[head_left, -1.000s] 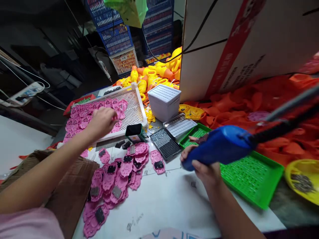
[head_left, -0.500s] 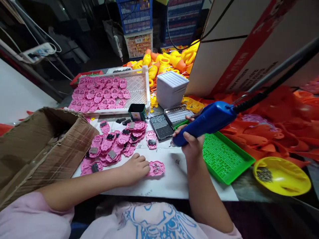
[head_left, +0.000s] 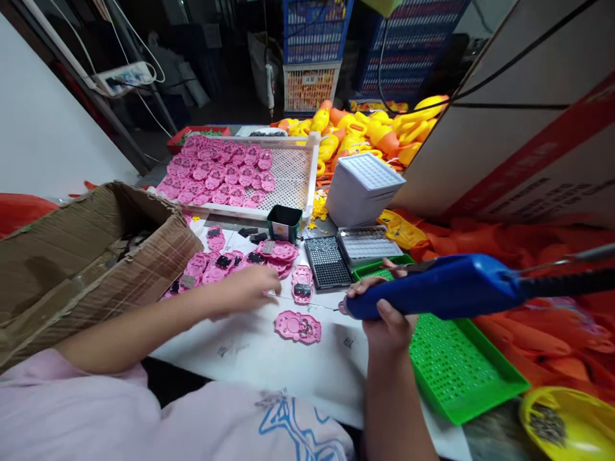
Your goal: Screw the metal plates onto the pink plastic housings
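Has a pink plastic piece [head_left: 298, 327] lying flat and alone on a white sheet [head_left: 331, 378], between the two forearms and touching neither hand, probably placed there for clear access from above. Has small metal bits visible in its right half, so apparently turned inner face up. Has a second pink piece [head_left: 302, 285] just beyond, lying crosswise to the first and bearing a black block, perhaps set apart from the pile for easy reach.

Holds a blue electric driver [head_left: 432, 288] in the right hand [head_left: 388, 326], fingers and thumb wrapped around its front end, nose pointing left and clear of the pink piece. Has the driver's rear joined to a grey hanger [head_left: 593, 256] and a black cord [head_left: 571, 285], likely for taking some weight. Extends the left hand [head_left: 252, 289] at a heap of pink pieces [head_left: 278, 253], fingers loosely bent; cannot tell, for blur, whether gripping or touching anything.

Beyond the second piece, has a black gridded tray [head_left: 336, 275], far half filled with silvery bits, seemingly sorted for picking singly. Beside the right forearm, has a green basket [head_left: 468, 368], with a yellow dish [head_left: 576, 442] of metal bits near its corner. Farther off, has a white crate [head_left: 295, 173] of pink pieces in overlapping rows, likely ordered to save room.
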The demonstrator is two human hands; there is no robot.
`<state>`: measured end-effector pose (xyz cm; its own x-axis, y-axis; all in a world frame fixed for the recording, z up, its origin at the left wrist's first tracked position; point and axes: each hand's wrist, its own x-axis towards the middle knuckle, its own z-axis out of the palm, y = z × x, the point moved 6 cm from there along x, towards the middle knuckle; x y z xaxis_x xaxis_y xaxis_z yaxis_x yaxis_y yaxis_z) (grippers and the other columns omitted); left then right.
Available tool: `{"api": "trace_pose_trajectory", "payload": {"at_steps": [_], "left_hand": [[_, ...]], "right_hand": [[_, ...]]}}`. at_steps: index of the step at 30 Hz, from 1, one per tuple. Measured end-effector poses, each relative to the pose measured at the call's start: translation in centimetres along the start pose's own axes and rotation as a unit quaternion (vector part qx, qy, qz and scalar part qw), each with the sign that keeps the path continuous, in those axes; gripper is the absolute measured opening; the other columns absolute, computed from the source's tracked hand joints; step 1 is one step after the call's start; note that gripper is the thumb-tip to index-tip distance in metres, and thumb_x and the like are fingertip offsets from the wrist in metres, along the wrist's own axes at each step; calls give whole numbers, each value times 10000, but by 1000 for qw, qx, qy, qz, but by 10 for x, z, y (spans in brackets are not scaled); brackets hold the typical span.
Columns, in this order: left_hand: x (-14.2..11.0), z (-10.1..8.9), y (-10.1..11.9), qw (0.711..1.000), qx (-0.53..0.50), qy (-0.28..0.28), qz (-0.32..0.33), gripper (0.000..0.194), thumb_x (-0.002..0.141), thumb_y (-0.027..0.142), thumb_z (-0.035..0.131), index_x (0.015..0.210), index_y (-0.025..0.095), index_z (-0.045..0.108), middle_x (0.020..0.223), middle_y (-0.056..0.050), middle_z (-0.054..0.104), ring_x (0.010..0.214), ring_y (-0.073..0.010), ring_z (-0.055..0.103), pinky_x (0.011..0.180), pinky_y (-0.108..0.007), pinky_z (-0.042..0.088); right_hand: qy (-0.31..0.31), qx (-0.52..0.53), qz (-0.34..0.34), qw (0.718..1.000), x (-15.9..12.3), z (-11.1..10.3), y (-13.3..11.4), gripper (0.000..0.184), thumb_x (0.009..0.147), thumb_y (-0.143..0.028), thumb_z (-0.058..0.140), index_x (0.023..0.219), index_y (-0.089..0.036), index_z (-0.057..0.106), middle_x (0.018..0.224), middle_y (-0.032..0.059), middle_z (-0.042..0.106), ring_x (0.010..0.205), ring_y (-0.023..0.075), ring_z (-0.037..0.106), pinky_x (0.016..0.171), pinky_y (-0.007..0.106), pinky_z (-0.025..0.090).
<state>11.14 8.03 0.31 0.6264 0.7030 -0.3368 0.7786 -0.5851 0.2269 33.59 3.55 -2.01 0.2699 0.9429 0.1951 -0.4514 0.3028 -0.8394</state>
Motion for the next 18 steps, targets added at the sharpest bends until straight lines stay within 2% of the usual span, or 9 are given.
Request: {"api": "trace_pose_trajectory", "payload": {"at_steps": [2, 4, 7, 11, 15, 18], "left_hand": [[8, -25, -45, 995, 18, 34, -90, 150, 875, 211, 563, 938, 214, 699, 985, -37, 692, 955, -191, 615, 835, -282, 431], [21, -41, -91, 982, 46, 54, -175, 163, 862, 206, 572, 955, 187, 705, 986, -75, 696, 993, -240, 615, 859, -330, 446], [47, -41, -133, 971, 75, 48, -224, 189, 898, 292, 605, 1019, 162, 672, 1072, -85, 668, 1022, -236, 613, 904, -395, 479], [74, -26, -150, 970, 96, 35, -220, 284, 926, 380, 592, 1105, 160, 619, 1152, -71, 629, 1036, -209, 614, 910, -431, 508], [78, -22, -156, 972, 103, 44, -207, 158, 835, 297, 666, 946, 202, 727, 1006, -40, 727, 979, -228, 654, 866, -299, 486], [76, -23, -160, 974, 104, 57, -195, 206, 785, 243, 651, 964, 211, 747, 983, -41, 748, 944, -239, 669, 796, -264, 482]], "right_hand": [[14, -6, -11, 1000, 0, -2, -2, 479, 673, -376, 709, 1112, -279, 546, 673, -24, 596, 591, 178, 582, 502, 330, 512], [24, -17, -24, 999, 1, -2, -4, 481, 673, -369, 703, 1119, -280, 547, 662, -25, 596, 574, 176, 574, 485, 319, 499], [32, -32, -37, 998, 3, -2, -5, 470, 667, -365, 710, 1104, -278, 560, 648, -29, 594, 565, 179, 575, 504, 329, 498], [47, -30, -52, 997, 5, -6, -3, 448, 640, -362, 732, 1053, -276, 578, 648, -29, 614, 574, 178, 581, 572, 347, 502], [72, -73, -58, 993, 8, -8, -3, 425, 629, -401, 693, 1016, -279, 566, 629, -35, 587, 552, 179, 557, 562, 354, 476], [89, -127, -52, 987, 8, -7, -9, 385, 630, -440, 633, 975, -289, 552, 620, -39, 544, 555, 170, 534, 596, 363, 460]]}}
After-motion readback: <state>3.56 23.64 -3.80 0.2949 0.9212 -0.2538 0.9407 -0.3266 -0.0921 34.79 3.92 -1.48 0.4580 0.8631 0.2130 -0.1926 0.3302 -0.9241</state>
